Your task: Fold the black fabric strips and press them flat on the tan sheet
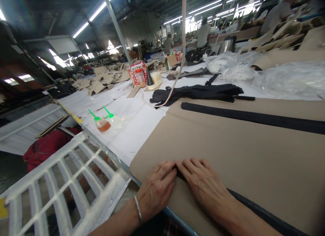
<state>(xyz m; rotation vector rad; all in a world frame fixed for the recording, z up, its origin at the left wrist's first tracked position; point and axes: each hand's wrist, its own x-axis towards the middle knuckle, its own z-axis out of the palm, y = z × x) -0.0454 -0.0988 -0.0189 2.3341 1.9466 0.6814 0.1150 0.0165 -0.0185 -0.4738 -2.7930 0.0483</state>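
Observation:
A large tan sheet point(236, 144) lies flat on the table under both hands. Along its near side runs a black strip point(254, 205), which passes beneath my right hand and ends at the fingertips of my left. My left hand point(159, 187) is closed, its thumb and fingers pinching the strip's end close to the sheet's left corner. Right beside it, my right hand point(201, 181) presses the strip down with bent fingers held together. The two hands' fingertips meet. A second black strip point(248, 117) lies across the far part of the sheet.
Beyond the sheet sits a pile of black strips point(198, 92), with a pale hose point(183, 43) hanging over it. Two squeeze bottles with green spouts stand left, one holding amber liquid point(103, 125). A white slatted rack point(63, 185) adjoins the table edge. Clear plastic point(291, 80) lies back right.

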